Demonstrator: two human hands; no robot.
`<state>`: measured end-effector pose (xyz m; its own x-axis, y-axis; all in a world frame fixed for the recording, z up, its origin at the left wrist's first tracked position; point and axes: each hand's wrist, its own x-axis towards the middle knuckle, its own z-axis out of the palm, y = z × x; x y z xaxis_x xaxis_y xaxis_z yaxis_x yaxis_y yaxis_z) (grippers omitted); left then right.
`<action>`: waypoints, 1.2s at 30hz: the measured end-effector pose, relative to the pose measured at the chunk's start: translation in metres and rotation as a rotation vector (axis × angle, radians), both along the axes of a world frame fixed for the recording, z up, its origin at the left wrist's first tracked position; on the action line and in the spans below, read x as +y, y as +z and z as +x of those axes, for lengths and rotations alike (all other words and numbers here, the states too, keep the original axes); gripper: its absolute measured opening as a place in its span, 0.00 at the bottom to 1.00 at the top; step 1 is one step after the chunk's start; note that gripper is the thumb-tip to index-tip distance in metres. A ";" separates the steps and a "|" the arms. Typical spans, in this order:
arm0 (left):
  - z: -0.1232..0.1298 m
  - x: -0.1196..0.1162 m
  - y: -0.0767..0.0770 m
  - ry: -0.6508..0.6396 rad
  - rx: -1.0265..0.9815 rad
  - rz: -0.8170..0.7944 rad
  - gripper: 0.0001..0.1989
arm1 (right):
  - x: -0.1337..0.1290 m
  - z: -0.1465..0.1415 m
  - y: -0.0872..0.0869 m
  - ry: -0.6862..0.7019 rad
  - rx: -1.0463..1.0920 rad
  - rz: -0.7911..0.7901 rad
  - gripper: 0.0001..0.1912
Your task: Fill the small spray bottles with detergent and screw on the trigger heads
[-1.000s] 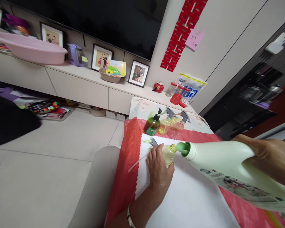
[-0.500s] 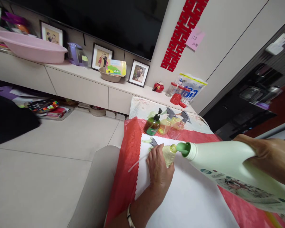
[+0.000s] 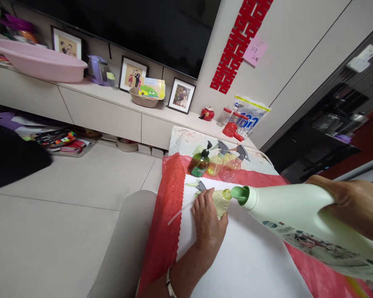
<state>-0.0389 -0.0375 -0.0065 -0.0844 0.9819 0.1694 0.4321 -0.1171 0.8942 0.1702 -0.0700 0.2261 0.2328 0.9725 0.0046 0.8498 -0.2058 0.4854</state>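
My left hand (image 3: 209, 219) is wrapped round a small yellow-green spray bottle (image 3: 221, 202), its top off and its neck towards the right. A large pale green detergent jug (image 3: 292, 207) lies tilted on its side in the air, with my right hand (image 3: 354, 207) closed on its handle. The jug's green spout touches or nearly touches the bottle's mouth; whether liquid flows I cannot tell. Beyond my left hand lies a grey and green spray head (image 3: 199, 185), and a clear dip tube (image 3: 177, 214) sticks out to the left.
Behind stand a dark green pump bottle (image 3: 199, 163), a yellow spray bottle (image 3: 216, 163) and a pink spray bottle (image 3: 231, 167). A white mat (image 3: 245, 256) covers a red tablecloth (image 3: 161, 231). Framed photos and a pink basin (image 3: 49, 64) line the cabinet.
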 end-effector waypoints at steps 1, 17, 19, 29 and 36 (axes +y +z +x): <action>0.000 0.000 0.000 -0.001 0.000 0.001 0.36 | 0.000 -0.002 0.001 -0.036 -0.021 -0.049 0.13; -0.001 0.001 0.000 -0.008 0.008 0.009 0.35 | 0.000 -0.005 -0.007 0.079 0.069 0.151 0.12; -0.001 0.002 0.000 -0.008 0.007 0.005 0.35 | 0.000 -0.004 -0.007 0.081 0.071 0.153 0.12; 0.000 0.001 0.000 -0.002 0.004 0.001 0.35 | 0.000 -0.016 0.005 -0.152 -0.061 -0.157 0.13; -0.001 0.000 0.000 -0.002 0.000 0.007 0.35 | -0.001 -0.014 0.005 -0.121 -0.020 -0.085 0.13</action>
<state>-0.0394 -0.0370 -0.0070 -0.0824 0.9809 0.1763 0.4318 -0.1243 0.8933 0.1565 -0.0706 0.2311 0.3486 0.9346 -0.0704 0.8115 -0.2634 0.5216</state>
